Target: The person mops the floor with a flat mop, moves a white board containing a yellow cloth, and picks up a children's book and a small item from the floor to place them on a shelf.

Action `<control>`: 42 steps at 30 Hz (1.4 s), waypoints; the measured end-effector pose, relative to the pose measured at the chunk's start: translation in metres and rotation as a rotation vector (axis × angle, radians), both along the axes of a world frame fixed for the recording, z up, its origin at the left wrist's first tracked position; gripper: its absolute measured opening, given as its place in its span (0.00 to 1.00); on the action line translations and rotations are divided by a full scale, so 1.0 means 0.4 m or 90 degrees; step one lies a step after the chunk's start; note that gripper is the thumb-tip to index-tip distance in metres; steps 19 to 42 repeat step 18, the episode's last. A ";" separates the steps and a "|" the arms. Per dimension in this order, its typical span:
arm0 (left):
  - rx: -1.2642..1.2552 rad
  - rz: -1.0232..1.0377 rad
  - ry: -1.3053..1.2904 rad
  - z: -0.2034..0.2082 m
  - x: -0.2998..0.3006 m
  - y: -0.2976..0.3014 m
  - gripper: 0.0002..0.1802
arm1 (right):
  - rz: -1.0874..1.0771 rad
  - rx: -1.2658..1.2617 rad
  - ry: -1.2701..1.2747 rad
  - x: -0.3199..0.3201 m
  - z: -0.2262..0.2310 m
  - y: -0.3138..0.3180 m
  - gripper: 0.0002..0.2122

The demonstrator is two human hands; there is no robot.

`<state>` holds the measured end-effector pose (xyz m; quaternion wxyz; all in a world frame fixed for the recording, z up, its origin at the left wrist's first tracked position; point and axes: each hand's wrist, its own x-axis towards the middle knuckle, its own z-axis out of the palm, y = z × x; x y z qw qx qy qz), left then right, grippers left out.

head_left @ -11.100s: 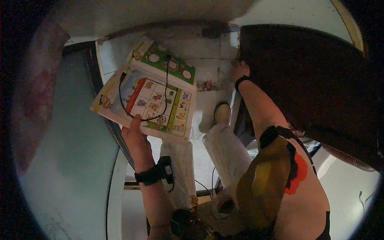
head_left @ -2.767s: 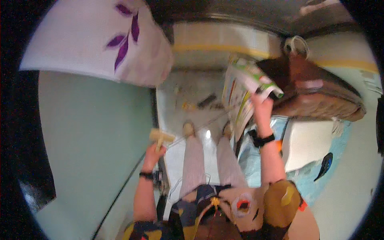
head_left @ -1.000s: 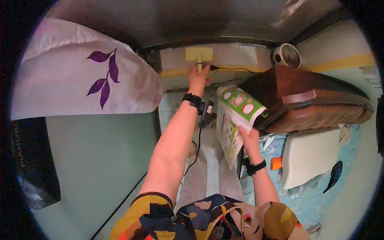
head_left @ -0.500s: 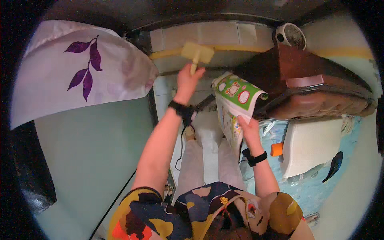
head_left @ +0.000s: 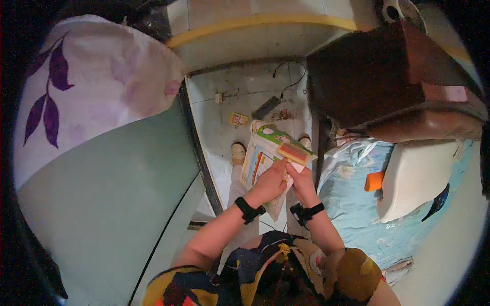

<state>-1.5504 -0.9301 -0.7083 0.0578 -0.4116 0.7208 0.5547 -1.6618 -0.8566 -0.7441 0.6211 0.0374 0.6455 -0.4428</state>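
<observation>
Both hands together in front of the body, above the tiled floor (head_left: pixel 224 102). Left hand (head_left: pixel 269 184) closed on the lower edge of a colourful picture book (head_left: pixel 265 155), fingers curled against its pages. Right hand (head_left: pixel 302 182) gripping the same book from the right, thumb up against a small orange-and-yellow card (head_left: pixel 293 151) lying on the book's top. Book tilted, held over the legs and beige shoes (head_left: pixel 238 151). Dark brown cabinet (head_left: pixel 388 76) to the right, pale green wall (head_left: pixel 112 204) to the left.
</observation>
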 end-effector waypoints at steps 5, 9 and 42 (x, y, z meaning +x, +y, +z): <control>0.069 -0.204 0.064 -0.110 0.020 -0.065 0.29 | -0.075 -0.024 -0.053 0.007 -0.081 0.053 0.18; 0.209 -0.086 -0.084 -0.196 -0.072 -0.292 0.13 | 0.032 0.039 0.053 -0.030 -0.084 0.044 0.16; -0.425 -0.116 -0.270 -0.882 -0.220 -0.507 0.12 | 0.462 -0.036 0.225 -0.177 -0.221 -0.032 0.15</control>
